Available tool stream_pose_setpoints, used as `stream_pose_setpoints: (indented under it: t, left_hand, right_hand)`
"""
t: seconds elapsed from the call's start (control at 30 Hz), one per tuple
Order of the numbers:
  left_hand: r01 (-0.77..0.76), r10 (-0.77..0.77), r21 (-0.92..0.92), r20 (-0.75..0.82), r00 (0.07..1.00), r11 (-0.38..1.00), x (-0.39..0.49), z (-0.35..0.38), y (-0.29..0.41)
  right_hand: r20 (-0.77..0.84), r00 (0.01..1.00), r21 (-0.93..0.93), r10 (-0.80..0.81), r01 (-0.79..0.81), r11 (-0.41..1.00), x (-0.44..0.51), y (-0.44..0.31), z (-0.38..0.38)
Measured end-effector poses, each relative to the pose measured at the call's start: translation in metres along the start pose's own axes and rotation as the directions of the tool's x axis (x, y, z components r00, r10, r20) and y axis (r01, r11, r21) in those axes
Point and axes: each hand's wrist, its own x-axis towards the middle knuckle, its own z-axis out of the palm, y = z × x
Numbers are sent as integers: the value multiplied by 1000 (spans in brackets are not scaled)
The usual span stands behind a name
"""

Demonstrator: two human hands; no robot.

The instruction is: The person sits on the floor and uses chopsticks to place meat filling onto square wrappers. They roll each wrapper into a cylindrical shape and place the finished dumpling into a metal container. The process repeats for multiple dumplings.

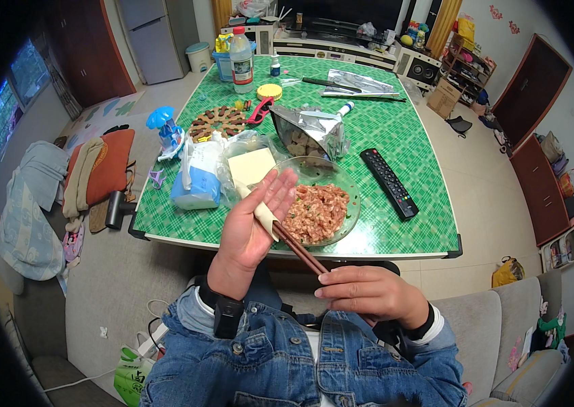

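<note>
My left hand (253,224) is turned palm up, its fingers spread, with a pale dough wrapper (265,220) lying rolled across it. The brown chopsticks (303,253) are held in my right hand (368,292), their tips inside the wrapper's near end. Just beyond, a glass bowl (354,219) holds minced meat (317,211) with green bits. A stack of square wrappers (251,165) sits in a clear plastic bag left of the bowl. Whether filling is inside the rolled wrapper cannot be seen.
On the green checked table (287,249) are a tissue pack (197,178), an open foil bag (312,132), a black remote control (389,183), a blue toy (167,132), a wooden trivet (218,122) and a plastic bottle (241,61). A grey sofa (470,330) stands at the right.
</note>
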Motion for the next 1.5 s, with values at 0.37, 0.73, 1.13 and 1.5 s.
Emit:
stream_pose_setpoints:
  t: [0.37, 0.73, 1.13, 1.5]
  left_hand:
    - [-193, 118, 291, 257, 959, 937, -8, 15, -14]
    - [151, -198, 191, 259, 945, 970, -18, 5, -1]
    - [84, -81, 0, 267, 960, 996, -21, -23, -6]
    - [-209, 162, 289, 178, 971, 934, -23, -26, 12]
  right_hand:
    - [-250, 305, 958, 919, 216, 189, -9, 30, 33]
    - [-571, 376, 820, 730, 220, 528, -26, 33, 29]
    - [-506, 239, 856, 828, 252, 451, -34, 47, 16]
    - [-683, 316, 569, 659, -335, 751, -17, 45, -63]
